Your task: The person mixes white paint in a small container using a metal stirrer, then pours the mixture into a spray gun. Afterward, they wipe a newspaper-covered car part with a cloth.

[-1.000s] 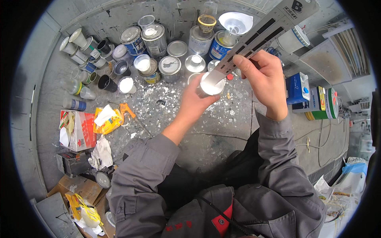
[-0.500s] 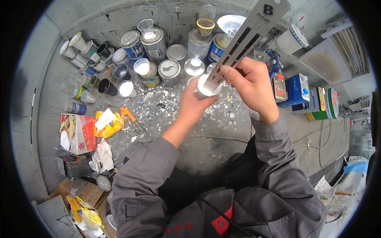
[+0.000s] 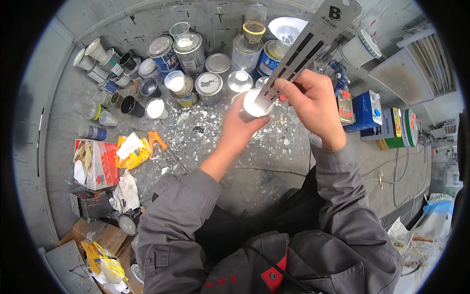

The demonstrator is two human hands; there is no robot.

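Note:
My left hand (image 3: 238,122) wraps round a small cup (image 3: 254,110) holding white paint. Between the thumb and fingers of my right hand (image 3: 313,100) is a flat metal mixing ruler (image 3: 304,47) with dark slots. It slants down to the left, and its lower end dips into the white paint, so the tip is hidden. Just beyond the cup stands a metal can with a white-topped lid (image 3: 240,81), and to its left a tin with a paint-smeared lid (image 3: 209,88).
Paint tins (image 3: 188,53) and plastic cups (image 3: 131,106) crowd the far side and left. Solvent cans (image 3: 364,110) stand at the right, beside a hose (image 3: 395,181). A red-and-white box (image 3: 100,164), a yellow wipes pack (image 3: 134,154) and a white rag (image 3: 126,192) lie at the left.
The ruler and my right hand have shifted very slightly to the right within the cup. My left hand keeps its hold on the cup in nearly the same place.

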